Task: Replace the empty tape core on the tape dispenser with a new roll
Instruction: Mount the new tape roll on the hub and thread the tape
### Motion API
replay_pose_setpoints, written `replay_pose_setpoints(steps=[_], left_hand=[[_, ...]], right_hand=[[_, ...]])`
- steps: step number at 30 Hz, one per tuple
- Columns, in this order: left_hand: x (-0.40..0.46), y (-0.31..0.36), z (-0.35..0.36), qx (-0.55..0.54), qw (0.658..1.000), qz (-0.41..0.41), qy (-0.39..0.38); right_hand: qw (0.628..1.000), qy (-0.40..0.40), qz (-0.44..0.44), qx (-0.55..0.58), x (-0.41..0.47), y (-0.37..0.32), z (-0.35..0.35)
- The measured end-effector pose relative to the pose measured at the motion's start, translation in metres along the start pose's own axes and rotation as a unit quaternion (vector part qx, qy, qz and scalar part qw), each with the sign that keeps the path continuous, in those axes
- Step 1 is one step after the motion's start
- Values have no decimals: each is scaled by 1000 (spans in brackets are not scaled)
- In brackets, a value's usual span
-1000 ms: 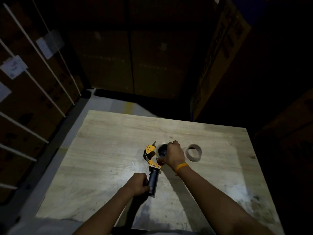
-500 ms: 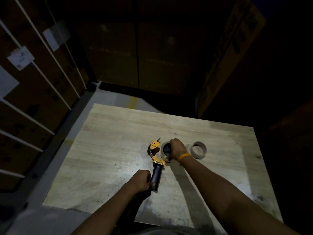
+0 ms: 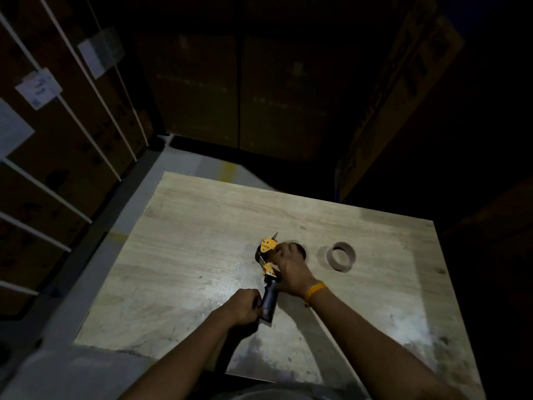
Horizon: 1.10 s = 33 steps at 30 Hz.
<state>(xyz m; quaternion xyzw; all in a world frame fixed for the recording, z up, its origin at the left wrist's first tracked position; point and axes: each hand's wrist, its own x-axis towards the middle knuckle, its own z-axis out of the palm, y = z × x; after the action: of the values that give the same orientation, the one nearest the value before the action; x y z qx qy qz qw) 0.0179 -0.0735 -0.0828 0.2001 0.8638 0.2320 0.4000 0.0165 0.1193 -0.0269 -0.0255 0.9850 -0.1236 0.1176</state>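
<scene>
Dim storage space surrounds a pale wooden table point(image 3: 178, 255), lit brightest near its middle and front. Along the left side stand stacked cardboard boxes point(image 3: 57, 157) bound with white straps, a few paper labels point(image 3: 39, 88) stuck on them; more dark boxes rise behind the table's far edge and at the right.

Toward the table's front edge, left of centre, the left hand point(image 3: 245, 306) is clenched around the dark handle of the tape dispenser point(image 3: 269, 284). The dispenser lies flat on the tabletop, handle pointing to the front edge and its yellow metal head pointing to the far edge, roughly at the table's middle. Its pointed blade end sticks out past the yellow plate.

Just right of the dispenser's head, the right hand point(image 3: 291, 269) lies over the tape roll point(image 3: 300, 249), which sits at the dispenser's hub; only a dark curved edge of the roll shows past the knuckles. The fingers are curled down onto the roll and the yellow plate, but whether they grip or only press cannot be told. An orange wristband point(image 3: 315, 290) circles that wrist.

Further right, well apart from the hand, the empty tape core point(image 3: 341, 256) stands on its edge-face alone on the wood, a brown cardboard ring, nearer the right edge than the dispenser.
</scene>
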Motion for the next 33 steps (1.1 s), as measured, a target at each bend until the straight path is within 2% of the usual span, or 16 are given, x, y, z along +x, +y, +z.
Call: replay_pose_setpoints(steps=[3, 8, 12, 19, 22, 26, 29, 33], left_hand=[[-1, -2, -1, -5, 1000, 6, -2], [-4, -1, -4, -4, 1000, 7, -8], [-4, -1, -8, 3, 1000, 12, -8], [1, -4, -11, -7, 999, 19, -36], [3, -6, -12, -18, 998, 22, -49], [3, -10, -12, -45, 996, 64, -53], [-5, -13, -12, -34, 995, 83, -38], [-9, -15, -16, 6, 998, 56, -33]], right_hand=[[1000, -20, 11, 6, -5, -19, 9], [996, -10, 76, -40, 2, -30, 18], [995, -9, 94, 12, -3, -31, 12], [993, -13, 115, -21, 0, -48, 10], [993, -20, 107, -36, 0, -52, 10], [997, -41, 49, -49, -5, -57, 22], [996, -33, 77, -43, -8, -57, 34], [993, 11, 110, -47, -16, -68, 29]])
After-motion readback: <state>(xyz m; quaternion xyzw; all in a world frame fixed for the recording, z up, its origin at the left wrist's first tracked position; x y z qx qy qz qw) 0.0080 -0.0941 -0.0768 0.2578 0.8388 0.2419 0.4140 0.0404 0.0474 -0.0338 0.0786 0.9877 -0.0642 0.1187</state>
